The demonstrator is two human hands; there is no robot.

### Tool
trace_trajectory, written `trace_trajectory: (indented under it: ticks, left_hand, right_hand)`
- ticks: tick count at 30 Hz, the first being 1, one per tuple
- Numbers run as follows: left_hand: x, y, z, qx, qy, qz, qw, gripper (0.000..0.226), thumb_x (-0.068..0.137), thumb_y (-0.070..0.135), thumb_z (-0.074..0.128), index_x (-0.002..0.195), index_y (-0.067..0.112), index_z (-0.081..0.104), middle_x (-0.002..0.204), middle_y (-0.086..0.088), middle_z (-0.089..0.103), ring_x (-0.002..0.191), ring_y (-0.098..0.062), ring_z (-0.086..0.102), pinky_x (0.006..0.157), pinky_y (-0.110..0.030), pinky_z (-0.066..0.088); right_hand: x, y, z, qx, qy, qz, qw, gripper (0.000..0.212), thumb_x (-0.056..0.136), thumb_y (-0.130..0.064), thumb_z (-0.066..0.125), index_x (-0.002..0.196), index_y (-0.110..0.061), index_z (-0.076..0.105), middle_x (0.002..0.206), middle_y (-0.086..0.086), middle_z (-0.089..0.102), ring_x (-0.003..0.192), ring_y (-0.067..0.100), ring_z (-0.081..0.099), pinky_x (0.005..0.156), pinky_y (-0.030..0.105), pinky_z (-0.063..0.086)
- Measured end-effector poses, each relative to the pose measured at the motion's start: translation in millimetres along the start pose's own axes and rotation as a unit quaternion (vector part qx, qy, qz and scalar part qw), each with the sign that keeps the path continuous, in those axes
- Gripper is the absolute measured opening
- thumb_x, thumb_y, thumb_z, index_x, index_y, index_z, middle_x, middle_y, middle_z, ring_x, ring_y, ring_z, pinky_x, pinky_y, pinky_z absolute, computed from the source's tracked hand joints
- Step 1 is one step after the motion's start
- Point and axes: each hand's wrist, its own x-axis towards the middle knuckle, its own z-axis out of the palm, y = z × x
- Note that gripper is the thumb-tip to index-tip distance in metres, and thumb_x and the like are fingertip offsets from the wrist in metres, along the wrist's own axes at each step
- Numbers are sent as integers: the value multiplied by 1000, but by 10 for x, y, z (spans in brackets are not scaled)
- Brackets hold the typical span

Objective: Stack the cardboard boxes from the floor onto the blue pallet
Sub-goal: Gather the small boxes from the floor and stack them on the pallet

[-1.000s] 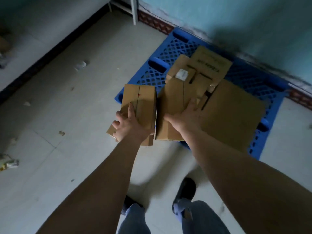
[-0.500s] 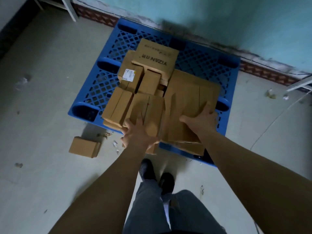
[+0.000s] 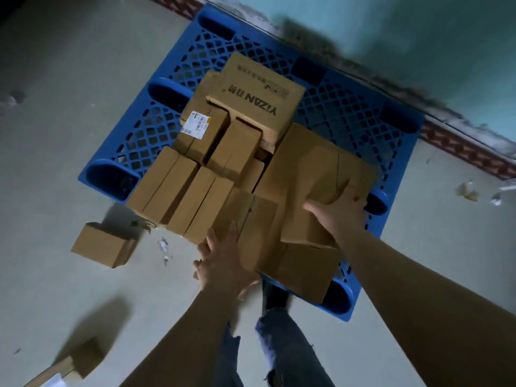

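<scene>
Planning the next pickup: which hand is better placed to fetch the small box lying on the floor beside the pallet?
Left. The left hand is nearer the small box, which lies on the floor on that side; the right hand rests on the large box across the stack.

Storeroom — blue pallet (image 3: 349, 115), cardboard boxes (image 3: 257, 90), bare floor (image 3: 69, 93)

I see a bright blue plastic pallet (image 3: 329, 107) with a diamond lattice pattern of openings. The plain brown cardboard boxes (image 3: 178, 191) on it are one shade; a larger brown box (image 3: 257, 90) carries dark printed lettering, and another brown box (image 3: 206, 132) bears a white label with a yellow corner. The floor (image 3: 69, 93) is pale grey, the wall (image 3: 418, 37) light turquoise above a dark red patterned skirting strip (image 3: 460, 146).
</scene>
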Motion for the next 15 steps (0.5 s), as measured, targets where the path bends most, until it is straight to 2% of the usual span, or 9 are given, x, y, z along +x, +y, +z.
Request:
trace_trajectory:
  ticks: [5, 9, 13, 15]
  left_hand:
    - [393, 289, 339, -10, -8, -12, 1000, 118, 53, 65, 71, 137, 37, -7, 140, -9, 6, 130, -38, 25, 99, -51, 39]
    - [725, 460, 520, 0, 10, -9, 1000, 119, 49, 61, 76, 134, 39, -4, 134, -7, 8, 122, -34, 30, 95, -48, 42]
    - [890, 476, 655, 23, -3, 6, 1000, 118, 49, 61, 75, 136, 40, -2, 139, -5, 5, 125, -33, 28, 95, -49, 42]
    - [913, 467, 715, 32, -3, 9, 999, 118, 51, 61, 73, 135, 41, -8, 141, -6, 3, 127, -34, 26, 97, -50, 40]
  right_hand:
    - [741, -361, 118, -27, 35, -5, 999, 122, 53, -65, 73, 145, -35, -2, 147, 14, 22, 131, 38, 29, 93, 56, 38]
    - [1308, -618, 200, -53, 49, -19, 997, 123, 50, -69, 70, 145, -33, 1, 147, 16, 21, 130, 40, 29, 93, 57, 38]
    - [1680, -877, 273, -60, 45, -43, 996, 120, 51, -69, 65, 146, -33, 2, 146, 15, 19, 130, 40, 27, 92, 58, 43]
    - [1786, -1027, 318, -77, 47, -41, 995, 118, 56, -67, 65, 147, -29, -1, 146, 15, 18, 130, 39, 26, 96, 56, 40]
